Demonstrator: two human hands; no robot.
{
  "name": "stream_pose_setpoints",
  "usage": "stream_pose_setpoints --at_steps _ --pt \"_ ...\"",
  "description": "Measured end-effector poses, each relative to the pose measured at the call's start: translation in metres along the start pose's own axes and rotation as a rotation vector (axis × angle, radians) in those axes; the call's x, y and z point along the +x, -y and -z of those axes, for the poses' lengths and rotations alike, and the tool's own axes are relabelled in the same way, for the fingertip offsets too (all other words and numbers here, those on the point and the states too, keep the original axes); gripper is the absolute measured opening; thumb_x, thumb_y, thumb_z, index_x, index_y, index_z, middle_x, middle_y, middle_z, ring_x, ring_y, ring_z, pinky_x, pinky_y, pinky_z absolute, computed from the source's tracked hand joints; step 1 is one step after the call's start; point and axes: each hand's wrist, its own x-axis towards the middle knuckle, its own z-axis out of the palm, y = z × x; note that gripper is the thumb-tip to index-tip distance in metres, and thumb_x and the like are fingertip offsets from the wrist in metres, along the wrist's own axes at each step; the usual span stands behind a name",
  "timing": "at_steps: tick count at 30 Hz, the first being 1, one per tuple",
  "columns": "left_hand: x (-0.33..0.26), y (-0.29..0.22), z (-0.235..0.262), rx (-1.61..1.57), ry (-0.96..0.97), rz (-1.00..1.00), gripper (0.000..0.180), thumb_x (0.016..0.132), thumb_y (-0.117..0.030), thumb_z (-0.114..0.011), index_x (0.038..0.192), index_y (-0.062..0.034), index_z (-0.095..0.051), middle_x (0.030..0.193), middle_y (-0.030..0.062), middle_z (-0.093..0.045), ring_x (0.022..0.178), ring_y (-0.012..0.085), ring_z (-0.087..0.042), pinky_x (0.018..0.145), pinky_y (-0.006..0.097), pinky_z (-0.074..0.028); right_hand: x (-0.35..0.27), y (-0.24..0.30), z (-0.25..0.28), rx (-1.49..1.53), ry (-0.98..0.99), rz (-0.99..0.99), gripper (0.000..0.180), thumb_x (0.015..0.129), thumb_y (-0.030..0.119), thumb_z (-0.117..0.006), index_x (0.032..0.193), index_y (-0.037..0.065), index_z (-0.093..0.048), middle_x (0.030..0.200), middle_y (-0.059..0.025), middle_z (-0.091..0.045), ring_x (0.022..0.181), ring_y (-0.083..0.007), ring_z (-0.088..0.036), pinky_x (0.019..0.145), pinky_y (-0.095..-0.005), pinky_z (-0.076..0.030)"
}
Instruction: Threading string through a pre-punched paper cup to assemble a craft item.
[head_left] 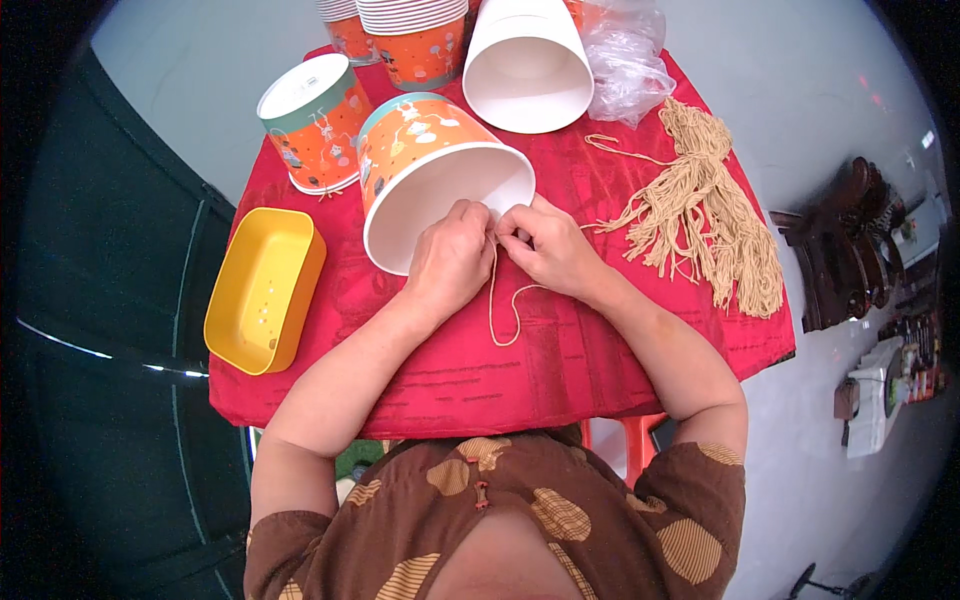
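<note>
An orange paper bucket (pixel 420 150) lies on its side on the red tablecloth (pixel 560 350), its white open mouth facing me. My left hand (pixel 450 255) rests on the bucket's rim, fingers pinched on a beige string (pixel 505 310). My right hand (pixel 545 245) pinches the same string right beside it at the rim. The string hangs down in a loop over the cloth below both hands.
A bundle of beige strings (pixel 715 215) lies at the right. A yellow plastic tray (pixel 262 288) sits at the left edge. More orange buckets (pixel 315 120), a stack (pixel 415 40), a white-mouthed bucket (pixel 525 70) and a clear plastic bag (pixel 625 55) stand behind.
</note>
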Motion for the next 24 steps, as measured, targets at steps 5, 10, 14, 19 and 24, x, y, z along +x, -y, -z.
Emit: stream_pose_setpoints --at_steps 5,10,14,19,24 --pt "0.001 0.002 -0.002 0.033 0.003 0.027 0.014 0.087 -0.008 -0.063 0.092 0.0000 -0.053 0.084 0.0224 -0.064 0.072 0.0424 -0.064 0.062 0.049 -0.051 0.001 0.002 -0.002 0.070 -0.066 0.040 0.010 0.088 0.005 -0.058 0.097 0.002 -0.058 0.089 -0.0206 -0.059 0.082 -0.0400 -0.061 0.070 -0.0452 -0.051" --pt "0.002 0.000 0.001 0.019 0.002 0.088 0.017 0.090 -0.014 -0.062 0.093 -0.0009 -0.052 0.077 0.0211 -0.065 0.069 0.0415 -0.065 0.060 0.049 -0.051 0.001 0.005 -0.003 0.056 -0.075 0.057 0.012 0.090 0.002 -0.054 0.102 0.001 -0.057 0.093 -0.0218 -0.059 0.085 -0.0412 -0.061 0.073 -0.0453 -0.051" --pt "0.000 0.005 -0.001 0.037 -0.005 0.035 0.018 0.090 -0.015 -0.063 0.093 -0.0015 -0.051 0.074 0.0205 -0.064 0.067 0.0410 -0.064 0.059 0.049 -0.051 0.001 0.008 -0.006 0.032 -0.128 0.043 0.023 0.091 -0.003 -0.051 0.112 -0.001 -0.058 0.102 -0.0194 -0.061 0.091 -0.0346 -0.064 0.079 -0.0394 -0.050" --pt "-0.002 0.012 -0.008 0.037 -0.024 -0.073 0.021 0.089 -0.016 -0.065 0.093 -0.0026 -0.049 0.071 0.0193 -0.063 0.065 0.0394 -0.064 0.056 0.048 -0.051 0.001 0.000 -0.002 0.072 -0.057 0.074 0.021 0.090 -0.001 -0.054 0.110 -0.002 -0.059 0.100 -0.0220 -0.061 0.092 -0.0382 -0.063 0.078 -0.0419 -0.051" --pt "-0.002 0.009 -0.003 0.025 -0.005 -0.060 0.021 0.090 -0.017 -0.065 0.092 -0.0022 -0.051 0.071 0.0192 -0.064 0.066 0.0398 -0.064 0.057 0.048 -0.051 0.002 -0.001 0.003 0.081 0.005 0.100 0.012 0.089 0.003 -0.057 0.099 -0.002 -0.062 0.093 -0.0234 -0.062 0.087 -0.0404 -0.063 0.074 -0.0440 -0.052"
